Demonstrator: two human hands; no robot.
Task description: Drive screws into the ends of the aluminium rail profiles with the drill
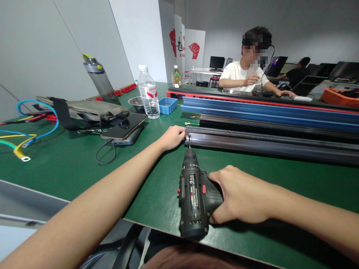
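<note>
My right hand (pixel 241 196) is wrapped round the grip of a black cordless drill (pixel 193 198), which lies on its side with its chuck pointing away from me. The bit at its front meets the left end of a dark metal rail (pixel 238 144), near what looks like a small screw. At that same end, my left hand (pixel 173 137) is closed on the rail, its fingertips partly hidden. Behind the rail lie another dark rail (pixel 252 126) and a green-yellow wire with a ring terminal (pixel 192 123).
Blue rails (pixel 252 110) lie farther back. Left of them are a blue bin (pixel 167 105), a water bottle (pixel 150 95), a phone (pixel 126 126) on a power bank, a bag (pixel 81 108), a tumbler (pixel 98 78) and loose cables (pixel 19 153). A person (pixel 246 67) sits across the green table (pixel 157 186).
</note>
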